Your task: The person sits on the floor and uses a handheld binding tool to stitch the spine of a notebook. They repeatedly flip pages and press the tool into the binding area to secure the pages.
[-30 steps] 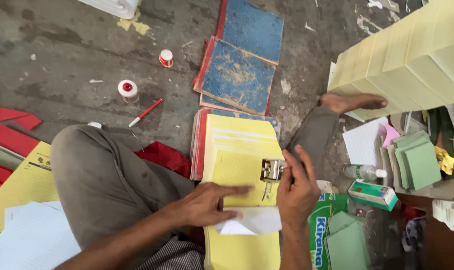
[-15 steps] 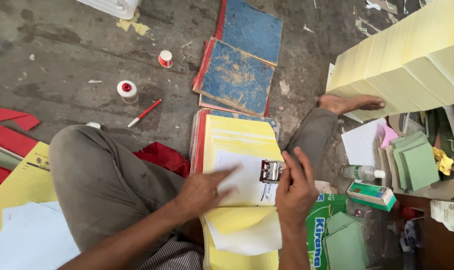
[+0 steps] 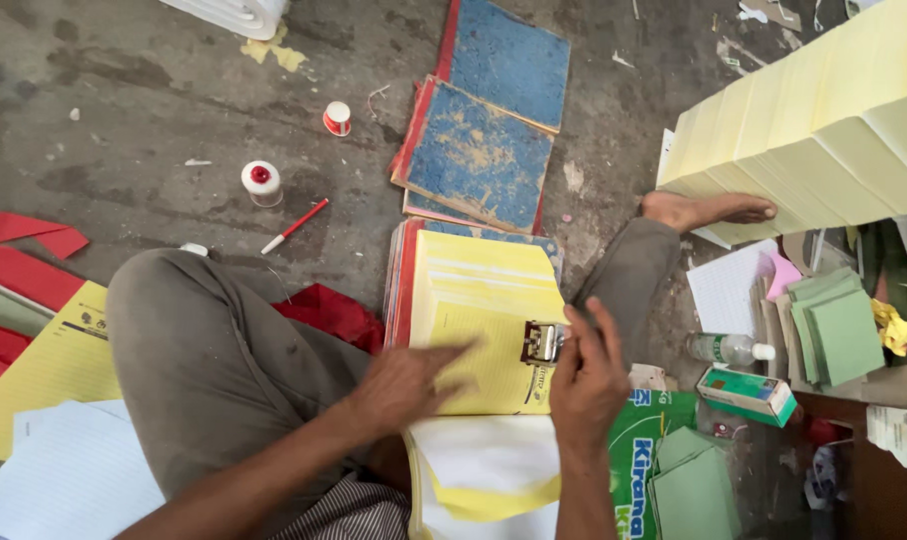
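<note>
A thick pad of yellow sheets (image 3: 484,300) lies on the floor between my knees, on top of blue and red book covers. My right hand (image 3: 586,375) presses a small metal stamping device (image 3: 544,342) onto the top sheet at the pad's right edge. My left hand (image 3: 409,380) lies flat on the yellow page, fingers pointing right toward the device. White and yellow sheets (image 3: 484,470) flipped toward me hang over the near end of the pad.
Blue hardboard covers (image 3: 479,150) lie beyond the pad. A tall stack of pale yellow paper (image 3: 834,120) stands at the right. Two small pots (image 3: 261,182), a red pen (image 3: 294,226), green cards (image 3: 839,330), a bottle (image 3: 729,348) and red strips (image 3: 24,260) lie around.
My left hand lifted a white sheet and turned it over toward me, uncovering a fresh yellow page; it now rests on that page. The right hand stayed on the device.
</note>
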